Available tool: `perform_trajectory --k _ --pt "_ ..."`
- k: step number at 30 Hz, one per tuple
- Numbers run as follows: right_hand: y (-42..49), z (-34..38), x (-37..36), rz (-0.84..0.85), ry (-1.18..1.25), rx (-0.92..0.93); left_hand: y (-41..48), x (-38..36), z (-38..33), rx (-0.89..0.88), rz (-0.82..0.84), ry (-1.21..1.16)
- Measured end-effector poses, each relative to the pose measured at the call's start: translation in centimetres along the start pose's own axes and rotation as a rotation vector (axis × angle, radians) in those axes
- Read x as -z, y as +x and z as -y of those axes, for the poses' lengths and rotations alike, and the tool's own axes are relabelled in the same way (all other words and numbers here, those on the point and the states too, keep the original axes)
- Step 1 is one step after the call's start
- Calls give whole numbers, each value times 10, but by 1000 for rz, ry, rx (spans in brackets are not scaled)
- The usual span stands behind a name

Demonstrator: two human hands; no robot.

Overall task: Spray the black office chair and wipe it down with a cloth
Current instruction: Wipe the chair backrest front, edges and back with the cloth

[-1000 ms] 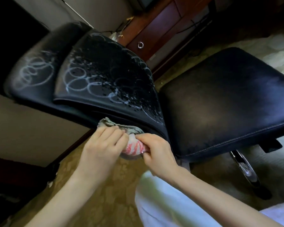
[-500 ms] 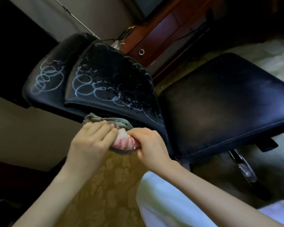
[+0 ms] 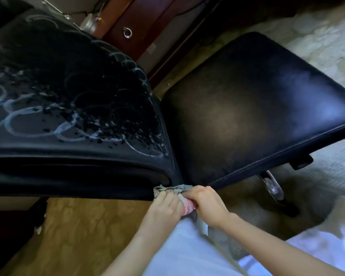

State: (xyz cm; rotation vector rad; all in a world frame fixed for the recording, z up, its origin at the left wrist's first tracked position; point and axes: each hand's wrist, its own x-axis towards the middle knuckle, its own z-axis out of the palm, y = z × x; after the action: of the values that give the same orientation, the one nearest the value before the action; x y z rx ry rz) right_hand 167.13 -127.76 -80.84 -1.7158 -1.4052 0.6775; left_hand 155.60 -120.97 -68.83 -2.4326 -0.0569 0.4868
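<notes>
While the left hand (image 3: 163, 208) and right hand (image 3: 207, 206) both clutch the bunched cloth (image 3: 171, 189) against the black office chair's backrest (image 3: 68, 96) at its lower corner beside the seat (image 3: 247, 106), it could wedge in that gap, leaving foam rings (image 3: 28, 124) above unwiped.

A black office chair (image 3: 247, 108) fills the frame, its backrest (image 3: 68, 100) at left marked with pale ring-shaped streaks and dark specks, its seat (image 3: 253, 108) at right. At the near edge where backrest and seat meet, both hands hold a bunched cloth (image 3: 173, 189), grey above and red-and-white striped below. The left hand (image 3: 163, 210) grips it from the left with curled fingers; the right hand (image 3: 207, 206) pinches it from the right. A chrome leg (image 3: 271, 184) shows under the seat, and a wooden cabinet (image 3: 139, 22) with a ring pull stands behind, on patterned carpet (image 3: 84, 232)
</notes>
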Motion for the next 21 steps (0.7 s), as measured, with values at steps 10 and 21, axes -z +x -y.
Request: perform_trajectory --k 10,21 --pt "-12 -23 -35 34 16 -84 18 -32 -19 -142 63 52" --pt "-4 60 9 -323 38 101 -37 43 35 138 -319 -110"
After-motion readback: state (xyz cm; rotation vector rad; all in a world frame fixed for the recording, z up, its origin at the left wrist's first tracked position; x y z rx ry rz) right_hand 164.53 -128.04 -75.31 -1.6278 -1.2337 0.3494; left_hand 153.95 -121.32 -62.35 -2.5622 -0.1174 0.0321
